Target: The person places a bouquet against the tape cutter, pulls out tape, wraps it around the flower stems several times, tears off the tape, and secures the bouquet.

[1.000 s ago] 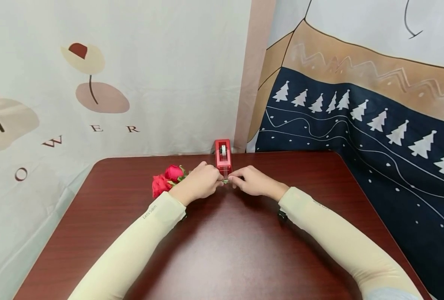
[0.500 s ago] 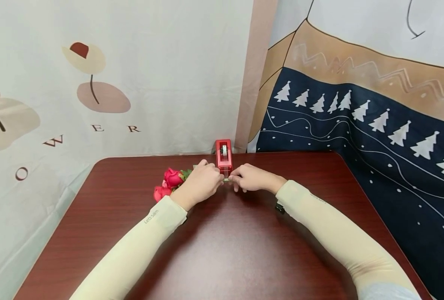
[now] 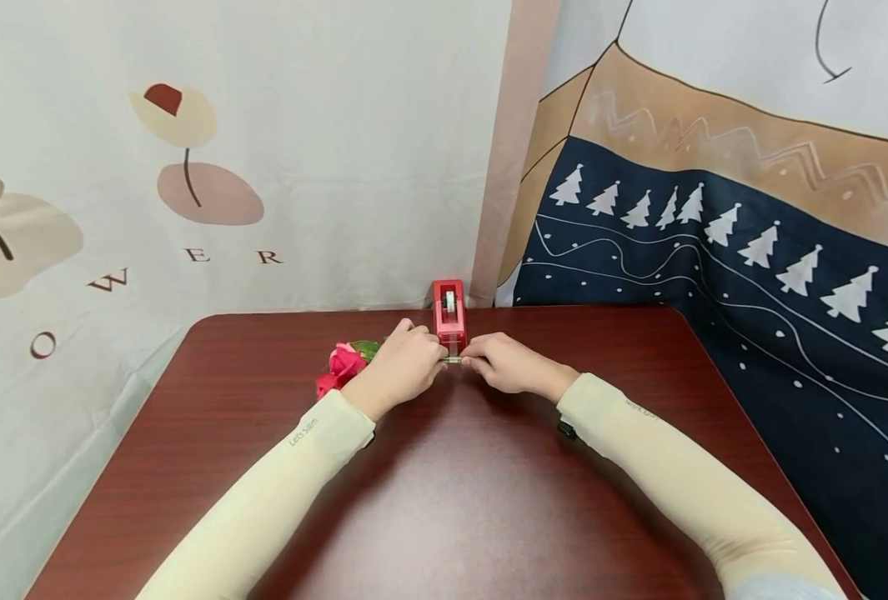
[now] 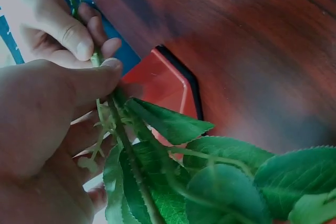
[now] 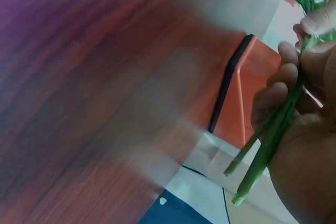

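Note:
Red artificial roses (image 3: 347,362) stick out behind my left hand (image 3: 408,362), which holds their green stems (image 4: 128,156) between thumb and fingers. Serrated leaves (image 4: 228,190) spread below that hand in the left wrist view. My right hand (image 3: 509,364) grips the stems close by, and their cut ends (image 5: 247,187) poke out past its fingers in the right wrist view. Between the hands, the stems lie across at the near end of a red tape dispenser (image 3: 449,331). A clear strip of tape (image 3: 454,345) seems to reach down to them; whether it sticks is too small to tell.
The dispenser stands near the back edge of the dark red-brown wooden table (image 3: 459,483). Behind the table hangs a pale printed cloth (image 3: 353,167), with a navy cloth with white trees (image 3: 639,250) along the right side.
The roses have turned and shifted slightly right, partly behind the left wrist, with more leaf showing. The right fingers loosened a little, then closed on the stems again. The dispenser stays in place.

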Demonstrator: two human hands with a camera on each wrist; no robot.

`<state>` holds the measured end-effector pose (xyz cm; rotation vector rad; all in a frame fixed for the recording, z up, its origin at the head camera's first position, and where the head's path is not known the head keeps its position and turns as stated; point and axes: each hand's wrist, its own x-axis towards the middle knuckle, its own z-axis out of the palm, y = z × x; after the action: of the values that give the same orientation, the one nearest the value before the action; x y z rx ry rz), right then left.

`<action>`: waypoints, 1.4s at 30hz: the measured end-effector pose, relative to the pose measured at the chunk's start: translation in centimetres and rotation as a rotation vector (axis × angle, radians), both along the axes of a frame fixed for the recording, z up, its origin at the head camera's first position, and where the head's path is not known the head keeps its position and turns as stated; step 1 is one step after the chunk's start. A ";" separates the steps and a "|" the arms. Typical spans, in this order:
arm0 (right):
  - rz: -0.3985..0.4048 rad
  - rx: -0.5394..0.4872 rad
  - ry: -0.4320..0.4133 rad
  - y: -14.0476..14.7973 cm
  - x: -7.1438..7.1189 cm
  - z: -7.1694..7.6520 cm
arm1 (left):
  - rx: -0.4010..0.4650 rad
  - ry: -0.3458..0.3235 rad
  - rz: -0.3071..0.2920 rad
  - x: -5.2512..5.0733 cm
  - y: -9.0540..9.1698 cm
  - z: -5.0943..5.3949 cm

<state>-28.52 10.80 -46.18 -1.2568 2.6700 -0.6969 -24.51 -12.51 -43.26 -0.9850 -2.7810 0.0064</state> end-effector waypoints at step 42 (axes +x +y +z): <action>-0.105 0.019 -0.062 -0.3 -0.6 1.7 | -0.078 0.136 -0.060 -0.2 0.4 0.4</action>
<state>-29.11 10.46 -44.51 -1.0785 2.7012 -0.7105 -24.75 -12.07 -42.89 -1.0447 -2.6445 0.1682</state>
